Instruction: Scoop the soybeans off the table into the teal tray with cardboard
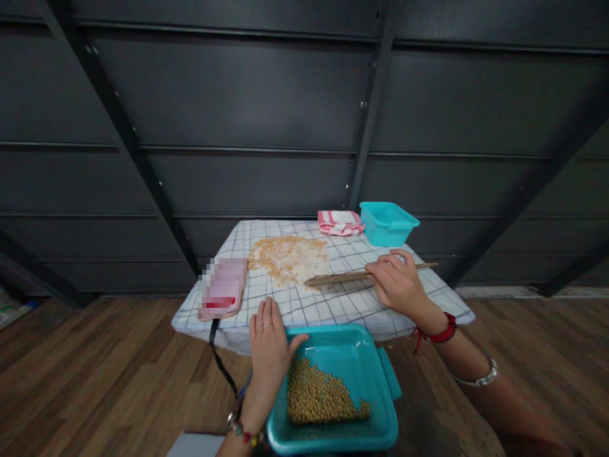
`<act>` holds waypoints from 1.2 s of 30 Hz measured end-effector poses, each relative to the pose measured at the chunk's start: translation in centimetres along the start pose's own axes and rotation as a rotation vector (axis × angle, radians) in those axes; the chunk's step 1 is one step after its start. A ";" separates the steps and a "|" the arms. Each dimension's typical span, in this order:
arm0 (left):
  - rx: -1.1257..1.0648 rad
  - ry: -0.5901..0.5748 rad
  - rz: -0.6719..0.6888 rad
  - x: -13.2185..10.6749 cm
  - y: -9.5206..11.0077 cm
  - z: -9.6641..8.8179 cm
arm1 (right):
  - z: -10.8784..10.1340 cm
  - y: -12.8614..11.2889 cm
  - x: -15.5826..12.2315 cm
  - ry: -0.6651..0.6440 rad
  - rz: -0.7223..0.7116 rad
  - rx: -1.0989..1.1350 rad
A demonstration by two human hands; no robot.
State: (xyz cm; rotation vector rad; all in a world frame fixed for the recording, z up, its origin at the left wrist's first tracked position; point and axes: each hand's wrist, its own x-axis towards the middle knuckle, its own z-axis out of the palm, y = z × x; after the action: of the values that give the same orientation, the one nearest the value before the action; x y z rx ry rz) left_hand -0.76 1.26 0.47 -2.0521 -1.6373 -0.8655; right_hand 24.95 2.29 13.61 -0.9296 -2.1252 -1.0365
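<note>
Worktop (333, 308), checked cloth: beneath both hands.
Teal tray (354, 352), part-filled with beans: at the worktop's near edge, left hand (269, 346) flat and open against its far rim.
Loose beans (288, 257): scattered ahead of the left hand.
Wooden slat (342, 277): gripped in the right hand (397, 282), tip just beside the scatter.

Dark grey panelled wall (266, 95), slanted metal braces (118, 120), brown wood-plank floor (95, 368) — small table (333, 308) under checked cloth
</note>
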 end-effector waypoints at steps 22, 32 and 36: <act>0.002 -0.035 -0.018 0.0 0.1 -0.1 | -0.3 0.0 0.2 -0.002 0.029 -0.020; 0.030 -0.023 -0.014 0.2 0.2 -0.2 | -0.9 -0.7 0.4 -0.005 -0.006 0.050; 0.026 -0.033 -0.018 0.1 0.2 -0.2 | -0.9 -0.8 0.6 0.009 0.004 0.041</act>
State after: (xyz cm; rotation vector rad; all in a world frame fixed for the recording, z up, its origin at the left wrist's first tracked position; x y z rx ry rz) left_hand -0.64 1.21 0.70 -2.0474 -1.6781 -0.8168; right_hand 24.11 1.36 14.24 -0.9075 -2.1292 -0.9894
